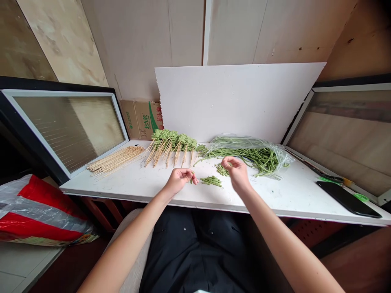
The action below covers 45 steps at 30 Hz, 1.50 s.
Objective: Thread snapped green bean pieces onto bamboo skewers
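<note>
My left hand [181, 180] is closed in a pinch on short green bean pieces [192, 179], just above the table's front part. My right hand [238, 171] is raised to the right of it, thumb and fingertips pressed together; what they hold, if anything, is too small to make out. Between the hands lies a small pile of cut bean pieces [211, 181]. A second pile of cut pieces [222, 170] sits behind it, partly covered by my right hand. Farther back, several skewers of green bean pieces [175, 140] are stacked, their sticks pointing towards me.
Bare bamboo skewers [117, 160] lie at the left. Long green beans [259, 158] spill from a clear plastic bag [238, 141] at the back right. Scissors [331, 176] and a black phone [346, 198] lie at far right. A white board [238, 101] and cardboard box [139, 119] stand behind.
</note>
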### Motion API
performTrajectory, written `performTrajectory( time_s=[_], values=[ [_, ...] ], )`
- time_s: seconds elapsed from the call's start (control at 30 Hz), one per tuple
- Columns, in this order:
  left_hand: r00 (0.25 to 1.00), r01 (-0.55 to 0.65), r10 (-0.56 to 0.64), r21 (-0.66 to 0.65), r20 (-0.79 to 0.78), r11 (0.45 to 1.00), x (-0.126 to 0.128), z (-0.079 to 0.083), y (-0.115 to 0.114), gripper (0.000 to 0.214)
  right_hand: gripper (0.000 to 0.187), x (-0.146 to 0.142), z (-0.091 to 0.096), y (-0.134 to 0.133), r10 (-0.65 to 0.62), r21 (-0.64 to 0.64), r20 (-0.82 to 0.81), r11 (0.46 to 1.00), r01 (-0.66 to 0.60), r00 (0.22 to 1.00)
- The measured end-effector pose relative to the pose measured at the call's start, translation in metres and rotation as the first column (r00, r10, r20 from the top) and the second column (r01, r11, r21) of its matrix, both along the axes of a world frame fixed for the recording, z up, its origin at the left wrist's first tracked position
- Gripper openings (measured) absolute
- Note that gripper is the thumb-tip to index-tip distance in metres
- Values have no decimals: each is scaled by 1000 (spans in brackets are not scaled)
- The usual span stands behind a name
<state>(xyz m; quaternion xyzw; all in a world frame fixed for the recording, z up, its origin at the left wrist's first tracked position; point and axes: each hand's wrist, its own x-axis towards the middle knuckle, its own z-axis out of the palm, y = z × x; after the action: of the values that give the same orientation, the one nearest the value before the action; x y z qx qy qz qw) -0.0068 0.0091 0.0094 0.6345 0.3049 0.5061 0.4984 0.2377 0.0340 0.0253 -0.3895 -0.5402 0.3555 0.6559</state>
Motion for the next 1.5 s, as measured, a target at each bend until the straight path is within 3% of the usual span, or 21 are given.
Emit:
performTrajectory(
  time_s=[0.07, 0.17, 0.3, 0.4, 0.5, 0.8, 0.9, 1.1, 1.23, 1.37, 1.5],
  values=[
    [1000, -16, 17, -32, 18, 999, -5, -2, 5, 40, 23, 27, 1, 17, -122, 13, 135, 993, 121, 983],
    [1000, -20, 21, -71, 21, 997, -9, -7, 11, 43, 28, 56, -10, 37, -230, 46, 374, 972, 230, 898],
    [1000, 6, -9, -103, -26, 995, -11, -17, 16, 46, 23, 74, -37, 54, -242, -43, 567, 946, 322, 788],
    [996, -6, -4, -116, -88, 993, -15, -23, 20, 47, 26, 80, -49, 60, -273, -36, 670, 917, 397, 691],
    [990, -37, 19, -130, -142, 991, -19, -26, 24, 49, 28, 84, -54, 64, -281, -8, 729, 908, 418, 624],
    [986, -29, 11, -109, -166, 994, -24, -21, 23, 48, 30, 90, -57, 64, -297, -45, 733, 876, 480, 612],
    [987, -34, 16, -110, -163, 993, -25, -22, 25, 48, 31, 90, -54, 64, -273, -25, 764, 893, 450, 585],
    [989, -39, 21, -124, -147, 992, -30, -19, 28, 54, 32, 69, -40, 54, -231, 38, 750, 951, 308, 620],
    [992, -48, 32, -129, -121, 990, -36, -17, 31, 55, 29, 34, -25, 55, -72, -65, 736, 982, 176, 673],
    [997, -70, 64, -136, -46, 988, -43, -16, 35, 53, 25, -10, -14, 88, 120, -236, 762, 966, 100, 637],
    [998, -69, 68, -127, -15, 990, -49, -14, 37, 52, 25, -45, -12, 142, 184, -372, 755, 911, 180, 630]
  ],
)
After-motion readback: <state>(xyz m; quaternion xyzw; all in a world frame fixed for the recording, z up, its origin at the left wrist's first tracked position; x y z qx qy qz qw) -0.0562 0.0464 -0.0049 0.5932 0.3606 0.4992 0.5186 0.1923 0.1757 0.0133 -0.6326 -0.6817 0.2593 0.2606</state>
